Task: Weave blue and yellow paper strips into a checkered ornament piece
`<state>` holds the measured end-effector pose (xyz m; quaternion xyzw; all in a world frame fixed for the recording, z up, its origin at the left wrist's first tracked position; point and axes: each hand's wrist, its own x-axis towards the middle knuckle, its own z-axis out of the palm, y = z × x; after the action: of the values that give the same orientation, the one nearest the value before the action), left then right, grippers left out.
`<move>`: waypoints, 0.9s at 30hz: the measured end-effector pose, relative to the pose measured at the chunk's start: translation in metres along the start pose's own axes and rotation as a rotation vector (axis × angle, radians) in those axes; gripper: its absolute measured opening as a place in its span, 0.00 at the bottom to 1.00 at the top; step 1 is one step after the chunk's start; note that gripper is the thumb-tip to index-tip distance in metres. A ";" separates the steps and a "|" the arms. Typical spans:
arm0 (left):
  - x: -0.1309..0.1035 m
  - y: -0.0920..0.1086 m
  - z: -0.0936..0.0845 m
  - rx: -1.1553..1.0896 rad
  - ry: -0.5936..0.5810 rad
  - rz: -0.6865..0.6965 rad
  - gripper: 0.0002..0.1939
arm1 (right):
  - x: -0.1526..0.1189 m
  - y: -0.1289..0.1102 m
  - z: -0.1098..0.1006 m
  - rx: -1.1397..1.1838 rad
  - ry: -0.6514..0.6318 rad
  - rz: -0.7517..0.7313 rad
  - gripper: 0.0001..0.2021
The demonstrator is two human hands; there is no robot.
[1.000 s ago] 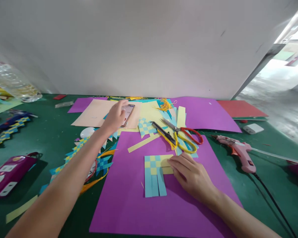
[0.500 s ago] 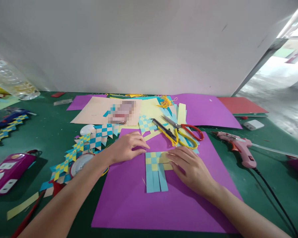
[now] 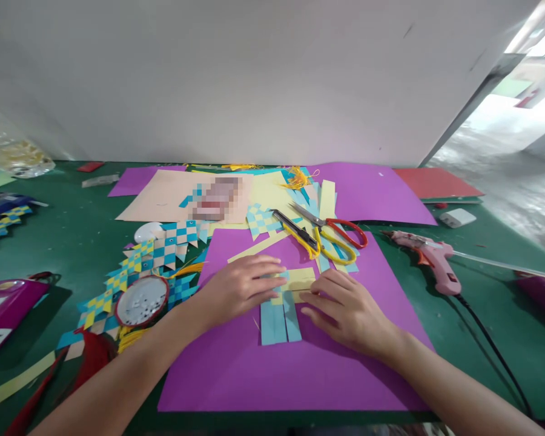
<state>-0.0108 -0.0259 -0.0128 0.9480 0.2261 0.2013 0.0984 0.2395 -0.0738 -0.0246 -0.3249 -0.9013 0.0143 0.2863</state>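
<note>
Blue and yellow paper strips [image 3: 275, 321], woven together at the top, lie on a purple sheet [image 3: 254, 381]. My left hand [image 3: 245, 287] rests over the upper left of the weave, palm down with fingers extended, hiding part of it. At the right ends of the yellow strips [image 3: 302, 278] is my right hand [image 3: 345, 306], its fingers slightly spread and touching the paper. Neither hand visibly grips anything. Above the weave lie a cutter [image 3: 297, 233] and scissors [image 3: 333, 233] with red and yellow handles.
A pink glue gun [image 3: 436, 260] with a black cord lies at right. Left are woven paper fish [image 3: 163, 248], a round dish of small bits [image 3: 143, 300] and a purple power strip [image 3: 9, 309]. Coloured sheets [image 3: 372, 191] line the white wall behind.
My left hand has moved right and down onto the weave, covering its upper left. My right hand stays at the yellow strips. The view has shifted slightly.
</note>
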 end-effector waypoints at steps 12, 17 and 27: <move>0.000 0.001 0.014 0.010 -0.072 0.129 0.16 | -0.004 0.003 0.005 -0.033 -0.063 0.004 0.13; 0.000 0.002 0.013 0.006 -0.064 0.126 0.16 | -0.004 0.003 0.004 -0.039 -0.082 0.014 0.14; -0.002 -0.001 0.006 -0.161 -0.086 -0.016 0.18 | -0.003 0.002 0.001 -0.048 -0.008 0.010 0.11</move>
<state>-0.0107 -0.0266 -0.0193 0.9430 0.2123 0.1771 0.1854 0.2422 -0.0742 -0.0276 -0.3361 -0.9009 -0.0045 0.2746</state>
